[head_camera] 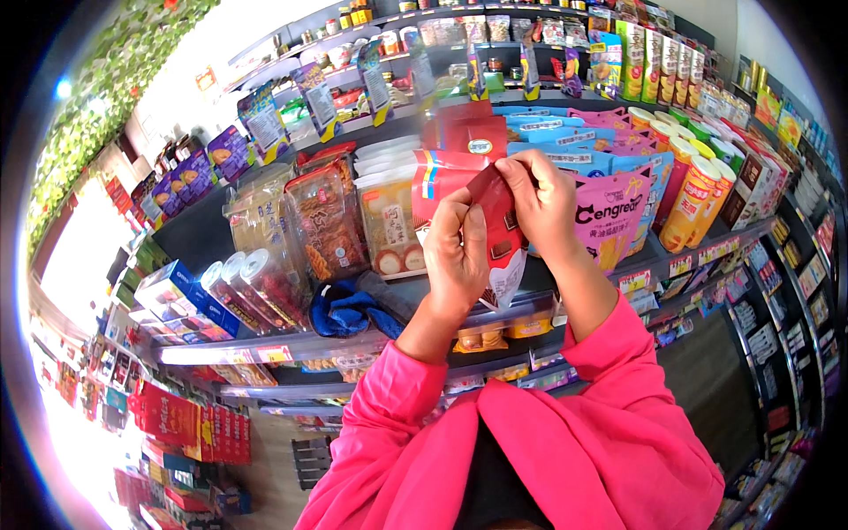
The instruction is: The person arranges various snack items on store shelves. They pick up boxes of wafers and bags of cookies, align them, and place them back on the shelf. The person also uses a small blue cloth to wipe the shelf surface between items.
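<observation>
Both my hands pinch the top edge of a red snack pouch [501,228] above the front of a shop shelf. My left hand [457,248] grips its left upper corner, and my right hand [540,202] holds the right upper corner. The pouch hangs upright, with a whitish lower end. Behind it stand more red pouches [430,179]. A pink snack pouch [611,215] is just right of my right hand, among blue ones. Left of my left hand are clear-wrapped biscuit trays [392,228]. A blue and grey cloth [351,308] lies near the shelf's front edge.
Clear tubs with pale lids [265,278] and a blue box [165,291] stand at the shelf's left front. Yellow-orange canisters [692,199] stand at the right. Price tags line the shelf edge [318,350]. Red boxes [192,424] are stacked at lower left.
</observation>
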Tool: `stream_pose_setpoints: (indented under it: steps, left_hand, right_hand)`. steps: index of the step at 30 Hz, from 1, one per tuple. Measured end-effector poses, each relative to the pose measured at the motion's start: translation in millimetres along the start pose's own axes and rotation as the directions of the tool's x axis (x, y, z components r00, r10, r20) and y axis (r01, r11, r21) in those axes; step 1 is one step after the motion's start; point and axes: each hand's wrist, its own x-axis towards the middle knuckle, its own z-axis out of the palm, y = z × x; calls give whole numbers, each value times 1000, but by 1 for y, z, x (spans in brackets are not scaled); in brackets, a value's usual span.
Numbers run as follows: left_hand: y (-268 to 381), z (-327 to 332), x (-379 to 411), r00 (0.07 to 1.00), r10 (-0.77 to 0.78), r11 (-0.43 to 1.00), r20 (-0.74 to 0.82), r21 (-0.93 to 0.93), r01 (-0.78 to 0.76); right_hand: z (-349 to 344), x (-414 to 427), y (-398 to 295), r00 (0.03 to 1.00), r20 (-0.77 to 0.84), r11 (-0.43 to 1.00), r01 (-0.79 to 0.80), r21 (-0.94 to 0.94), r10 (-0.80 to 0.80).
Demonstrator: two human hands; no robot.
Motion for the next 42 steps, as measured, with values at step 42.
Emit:
stream_pose_setpoints:
  steps: [42]
  left_hand:
    - [31,52,-3,982,-7,998,187,62,-5]
  right_hand:
    - [-97,-24,-2,972,128,979,-188,-82,198]
